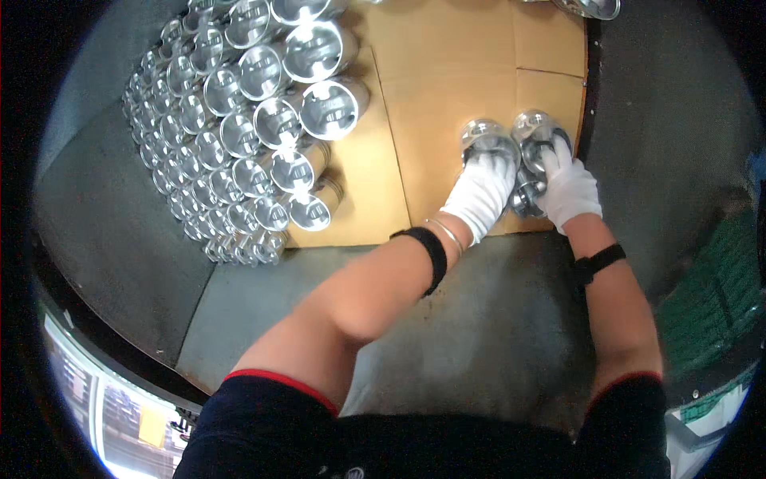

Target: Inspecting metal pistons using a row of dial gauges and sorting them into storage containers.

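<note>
Both my hands wear white gloves and reach down to shiny metal cups at the right side of a cardboard sheet. My left hand [481, 193] has its fingers in the mouth of one metal cup [482, 130], gripping its near side. Beside it, my right hand [571, 193] grips a second metal cup [532, 124], fingers bent over its rim and into it. The two cups stand side by side, nearly touching. Another shiny metal piece [524, 199] shows between my hands, partly hidden by them.
Many metal cups [329, 109] are stacked in rows on the left, mouths facing me. Brown cardboard [435, 72] lines the surface under them. Grey metal walls [662, 104] enclose the space, and a bare grey panel [447, 335] lies nearer me. More metalware [594, 8] sits at the far right.
</note>
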Tool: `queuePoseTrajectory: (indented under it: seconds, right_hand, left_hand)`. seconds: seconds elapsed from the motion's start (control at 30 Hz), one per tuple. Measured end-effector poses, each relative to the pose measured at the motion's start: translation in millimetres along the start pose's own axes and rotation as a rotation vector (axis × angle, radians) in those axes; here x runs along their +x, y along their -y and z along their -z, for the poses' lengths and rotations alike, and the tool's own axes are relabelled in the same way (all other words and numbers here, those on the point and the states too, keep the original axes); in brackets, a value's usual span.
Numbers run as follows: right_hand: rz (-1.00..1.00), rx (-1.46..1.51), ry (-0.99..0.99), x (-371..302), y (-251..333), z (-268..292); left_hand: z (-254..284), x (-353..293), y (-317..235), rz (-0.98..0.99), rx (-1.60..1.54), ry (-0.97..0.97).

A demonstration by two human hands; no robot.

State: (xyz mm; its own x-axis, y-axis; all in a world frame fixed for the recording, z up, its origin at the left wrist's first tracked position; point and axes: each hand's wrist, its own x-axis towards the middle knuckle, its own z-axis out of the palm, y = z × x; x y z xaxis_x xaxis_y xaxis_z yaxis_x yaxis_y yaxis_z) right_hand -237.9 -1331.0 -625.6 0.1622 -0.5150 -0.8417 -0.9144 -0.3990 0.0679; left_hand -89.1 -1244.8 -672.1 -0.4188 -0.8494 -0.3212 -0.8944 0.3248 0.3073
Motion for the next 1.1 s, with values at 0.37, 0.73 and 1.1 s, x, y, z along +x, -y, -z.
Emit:
queuePoseTrajectory:
  seconds: [0.37,0.73,1.1]
  right_hand:
    - [-0.189,0.455,-0.245,1.8,0.1,-58.0]
    - [0.152,0.493,-0.273,60.3,75.4,68.9]
    - [0.216,0.252,-0.328,97.0,107.0,107.9]
  left_hand:
    - [38.4,-11.2,68.4,-0.04,-0.099,-0.115]
    - [88.6,30.9,189.2,0.142,0.132,-0.063]
    - [81.9,25.4,195.9,0.176,0.199,-0.047]
